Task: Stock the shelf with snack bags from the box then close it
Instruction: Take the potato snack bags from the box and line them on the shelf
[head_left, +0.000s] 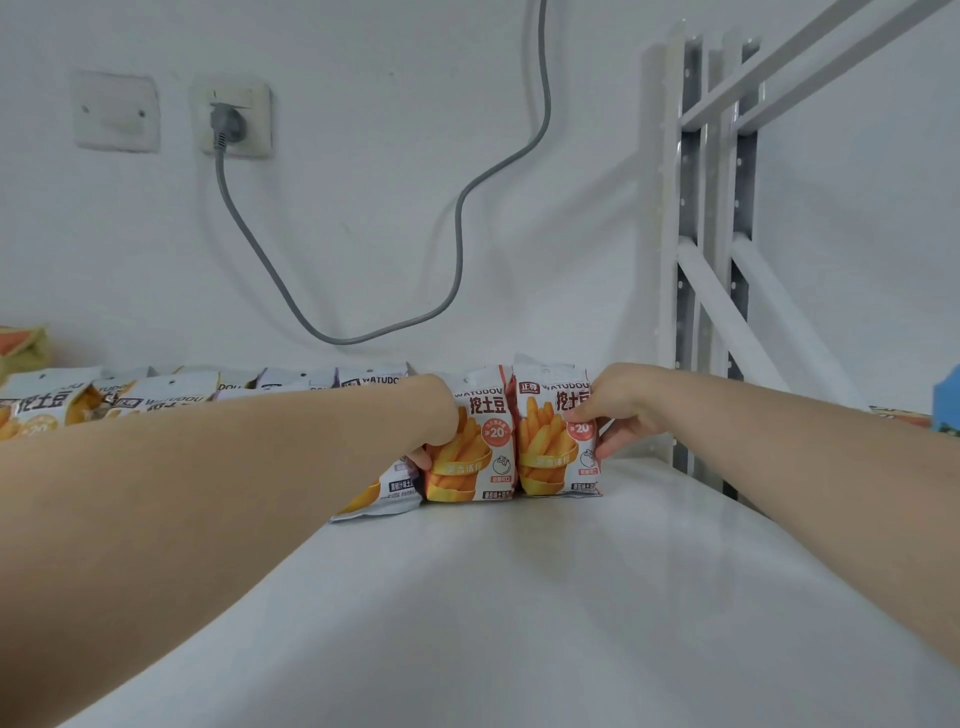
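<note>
Shelf (571, 597) board, white and faintly glossy, runs away under both my forearms. Past it, my left grip (441, 415) is curled round the left edge of the left orange bag (480, 457), with one fingertip showing below the wrist. My right grip (623, 410) pinches the right edge of the right orange bag (553, 457), thumb on the printed face and fingers tucked at the side. Both bags stand upright on the shelf towards the back, their side seams touching. A purple-and-white bag (384, 493) lies slumped just beside the left one, partly hidden by my left wrist.

I judge these bags light and puffed with air, the film slick and crinkly, the fries inside brittle. The side seams or the top crimp are the places to hold, since a squeeze on the belly would crush the contents. A loose bag would probably tip, so I want each one leaning snugly on its neighbour before I let go.

Further left, a row of bags (156, 395) lines the back of the shelf. The box is out of view, so closing it is not yet done as far as I can tell. Behind everything, a grey cable (457, 234) loops down the white wall from a socket (236, 119), and the shelf uprights (691, 260) rise at the right.
</note>
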